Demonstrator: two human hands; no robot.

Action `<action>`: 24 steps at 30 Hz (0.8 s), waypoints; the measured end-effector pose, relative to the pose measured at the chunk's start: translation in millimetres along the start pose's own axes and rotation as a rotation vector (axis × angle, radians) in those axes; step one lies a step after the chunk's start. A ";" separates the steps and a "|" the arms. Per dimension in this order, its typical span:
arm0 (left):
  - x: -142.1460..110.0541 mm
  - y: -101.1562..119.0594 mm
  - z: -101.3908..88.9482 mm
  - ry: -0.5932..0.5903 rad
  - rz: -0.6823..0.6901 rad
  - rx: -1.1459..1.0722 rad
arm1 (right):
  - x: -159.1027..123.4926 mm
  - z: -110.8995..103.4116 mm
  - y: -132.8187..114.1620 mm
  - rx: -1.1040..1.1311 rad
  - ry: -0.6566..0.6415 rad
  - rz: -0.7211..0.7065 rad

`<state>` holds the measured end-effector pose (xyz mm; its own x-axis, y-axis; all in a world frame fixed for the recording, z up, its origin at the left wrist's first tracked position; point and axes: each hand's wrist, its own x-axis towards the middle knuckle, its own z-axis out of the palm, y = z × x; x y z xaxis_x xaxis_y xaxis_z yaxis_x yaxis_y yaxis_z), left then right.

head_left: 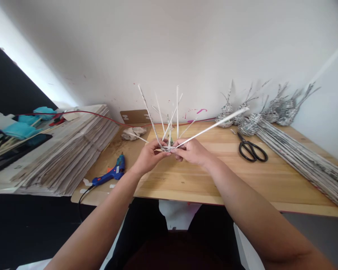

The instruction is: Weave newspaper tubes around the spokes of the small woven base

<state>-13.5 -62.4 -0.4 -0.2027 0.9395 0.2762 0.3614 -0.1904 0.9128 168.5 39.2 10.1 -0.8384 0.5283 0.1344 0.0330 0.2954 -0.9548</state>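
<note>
Between my two hands is a small woven paper piece [166,149] made of rolled newspaper tubes, held a little above the wooden table. Several tubes stick up from it and fan outward. My left hand [151,154] is closed on its left side, thumb in front. My right hand [192,150] pinches its right side, where a long white paper tube [214,125] slants up to the right from the fingers. The far side of the weave and some fingertips are hidden.
A blue glue gun [109,175] lies at left, near stacked paper [64,153] and a crumpled cloth [133,133]. Black-handled scissors [252,151] lie at right. Beyond are woven newspaper pieces [250,125] and a bundle of paper tubes [304,161]. A red cord [98,114] runs along the back.
</note>
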 end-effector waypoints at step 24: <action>-5.6 -1.0 -1.0 0.029 -0.094 -0.074 | 6.5 0.1 3.2 0.229 -0.049 0.232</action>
<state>-13.6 -67.8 -2.5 -0.2595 0.9456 0.1961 0.2718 -0.1233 0.9544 163.2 43.5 7.9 -0.8481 0.5202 -0.1008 0.1073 -0.0177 -0.9941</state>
